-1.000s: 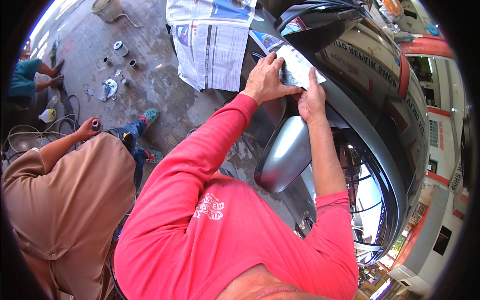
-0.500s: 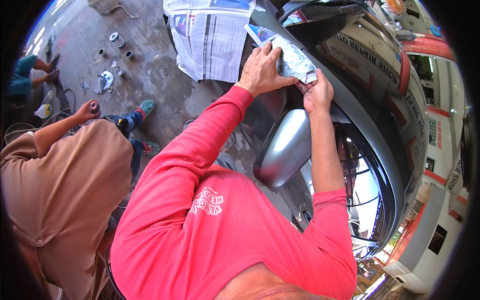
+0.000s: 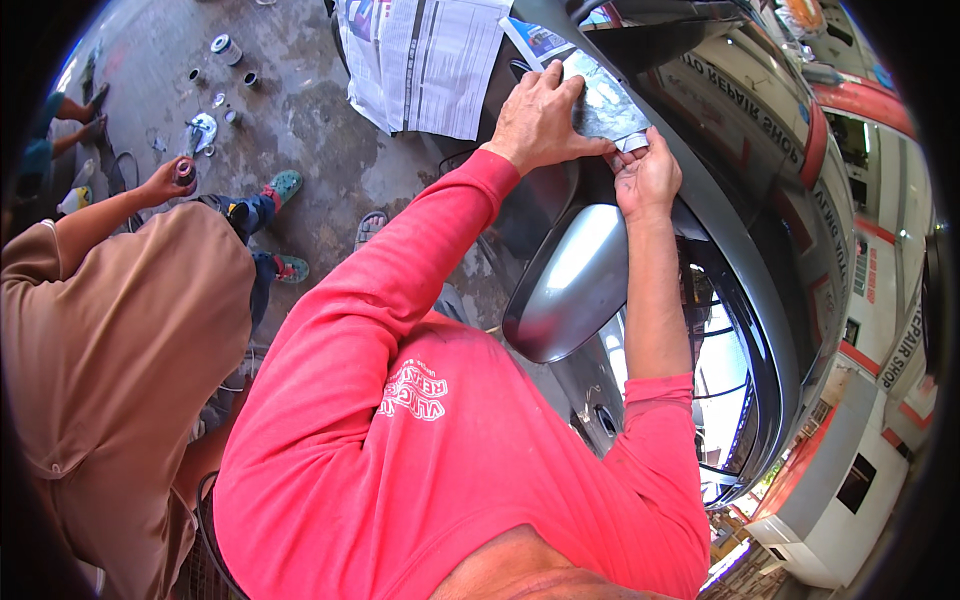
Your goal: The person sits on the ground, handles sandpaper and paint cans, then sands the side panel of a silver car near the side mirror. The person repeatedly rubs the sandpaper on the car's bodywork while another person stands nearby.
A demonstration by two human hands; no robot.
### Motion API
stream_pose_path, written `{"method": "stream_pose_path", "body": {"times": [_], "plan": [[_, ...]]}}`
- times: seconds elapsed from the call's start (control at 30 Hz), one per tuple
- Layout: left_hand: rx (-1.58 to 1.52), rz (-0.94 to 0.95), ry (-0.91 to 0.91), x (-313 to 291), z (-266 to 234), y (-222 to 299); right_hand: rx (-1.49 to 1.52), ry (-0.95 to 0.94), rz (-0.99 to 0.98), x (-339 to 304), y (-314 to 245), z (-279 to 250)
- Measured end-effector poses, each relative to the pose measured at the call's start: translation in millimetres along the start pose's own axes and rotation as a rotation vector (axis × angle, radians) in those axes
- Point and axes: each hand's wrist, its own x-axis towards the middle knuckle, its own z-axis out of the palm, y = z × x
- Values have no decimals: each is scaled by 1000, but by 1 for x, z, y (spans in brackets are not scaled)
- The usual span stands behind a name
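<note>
A strip of folded newspaper [image 3: 602, 103] with a smudged grey face lies along the dark grey car panel [image 3: 715, 215], just beyond the silver side mirror [image 3: 567, 285]. On its left edge rests my left hand [image 3: 540, 118], thumb and fingers spread wide, fingertips touching the paper. At the strip's near end my right hand [image 3: 647, 178] is closed, pinching the paper corner between thumb and fingers. Some of the right fingertips are hidden under the corner. Larger newspaper sheets [image 3: 425, 65] cover the part of the car left of the strip.
At my left sits or bends a person in a brown top [image 3: 130, 330], holding a small dark red container [image 3: 184, 173]. Several cans, one of them large [image 3: 227, 48], stand on the stained floor [image 3: 320, 130]. Another person's legs show at the far left.
Both hands and the strip sit slightly farther right in the view. More of the strip's grey face shows, and my right thumb has shifted at its corner. The view itself has shifted a little.
</note>
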Motion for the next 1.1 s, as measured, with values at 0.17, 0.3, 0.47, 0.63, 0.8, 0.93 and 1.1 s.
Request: {"method": "stream_pose_path", "body": {"times": [0.17, 0.3, 0.47, 0.63, 0.8, 0.93, 1.1], "plan": [[49, 27, -4, 0, 3, 5, -4, 21, 22, 2, -1, -7], [148, 60, 7, 7, 6, 0, 21, 6, 59, -7, -8, 6], [185, 62, -10, 14, 9, 6, -121, -3, -45, 6, -1, -9], [180, 49, -40, 15, 9, 8, -95, 43, -42, 5, -3, -7], [175, 47, -40, 16, 11, 9, -111, 30, -49, 12, -4, -13], [167, 44, -70, 18, 10, 8, -105, 30, -46, 15, -2, -15], [169, 61, -30, 16, 11, 5, -104, 21, -32, 16, -1, -16]]}}
